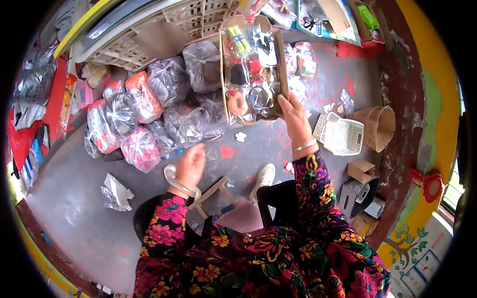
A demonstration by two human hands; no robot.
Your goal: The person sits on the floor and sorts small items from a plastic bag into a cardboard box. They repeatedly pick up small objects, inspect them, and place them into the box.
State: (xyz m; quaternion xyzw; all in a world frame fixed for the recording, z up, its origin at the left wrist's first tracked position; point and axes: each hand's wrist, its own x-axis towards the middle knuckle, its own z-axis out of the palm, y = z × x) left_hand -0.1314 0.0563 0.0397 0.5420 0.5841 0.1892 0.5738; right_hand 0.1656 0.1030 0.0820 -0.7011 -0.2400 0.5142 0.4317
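Observation:
My right hand (297,119) grips the near right corner of a shallow cardboard box (281,64), thumb over its rim. Clear-wrapped small goods lie inside the box: a bundle of light green sticks (237,39), a red item (255,68), an orange-brown ring-shaped piece (237,103) and dark pieces. My left hand (191,163) hovers over the floor, below the bagged goods and apart from the box. Its fingers are loosely curled together, and nothing shows in them. A pale bangle (171,180) circles the left wrist, a thin one (305,146) the right.
Clear plastic bags of goods (171,82) are heaped at the left, before a large cream crate (198,20). White baskets (343,134) and an open carton (385,129) stand at the right. A wooden frame (216,193) lies by my feet, a crumpled bag (117,192) farther left.

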